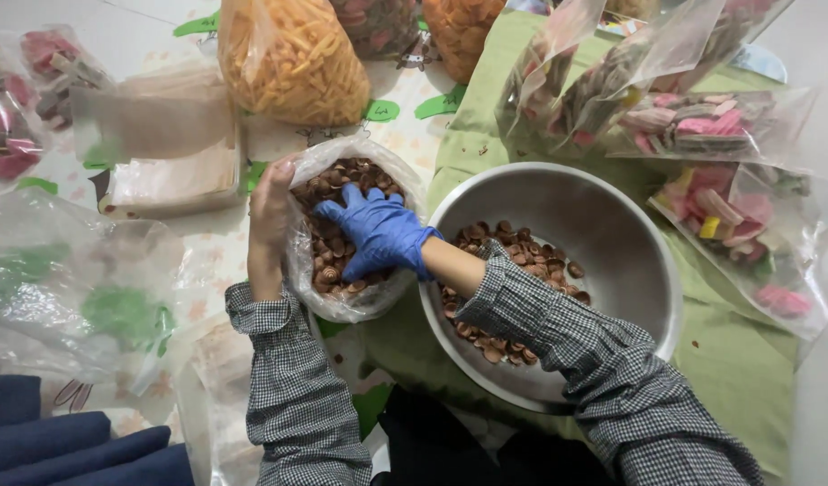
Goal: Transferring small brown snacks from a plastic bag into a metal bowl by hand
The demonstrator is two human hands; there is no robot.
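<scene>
My left hand [270, 220], bare, grips the left edge of a clear plastic bag [346, 301] and holds its mouth open. The bag is filled with small brown round snacks [328, 256]. My right hand [378, 232], in a blue glove, reaches into the bag with its palm down on the snacks; I cannot see whether its fingers are closed on any. To the right stands a metal bowl [612, 225] with more of the same brown snacks [513, 247] at its bottom. My right forearm, in a checked sleeve, crosses the bowl's left rim.
A big bag of orange stick snacks [292, 58] stands behind the open bag. Sealed bags of pink and mixed sweets [711, 126] lie at right on a green cloth [738, 360]. Flat empty plastic bags [166, 148] and crumpled clear plastic [81, 288] lie at left.
</scene>
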